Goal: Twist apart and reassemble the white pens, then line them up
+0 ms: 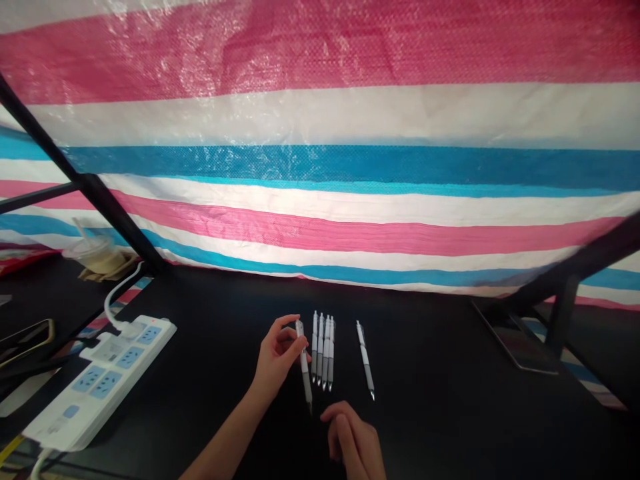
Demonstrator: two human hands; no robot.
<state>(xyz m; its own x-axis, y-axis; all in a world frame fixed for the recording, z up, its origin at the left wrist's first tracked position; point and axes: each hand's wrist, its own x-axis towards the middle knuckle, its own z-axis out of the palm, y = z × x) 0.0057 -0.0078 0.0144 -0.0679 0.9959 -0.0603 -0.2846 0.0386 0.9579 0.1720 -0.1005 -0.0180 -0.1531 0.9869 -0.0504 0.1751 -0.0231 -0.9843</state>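
Note:
My left hand (281,353) is closed on a white pen with a grey grip (306,377), pinched near its upper end between thumb and fingers. The pen's tip points down toward me. Just right of it, several matching pens (323,353) lie side by side in a close row, tips toward me. Another such pen (365,360) lies apart on the right, slightly slanted. My right hand (356,437) is below the row, fingers curled in and thumb folded over; I see nothing in it.
A white power strip (100,387) with a plugged-in cable lies at the left on the black table (430,387). A dark tablet-like device (520,343) rests by the right frame leg. Farther left are a phone (27,340) and a lidded cup (95,253). A striped sheet (320,233) hangs behind.

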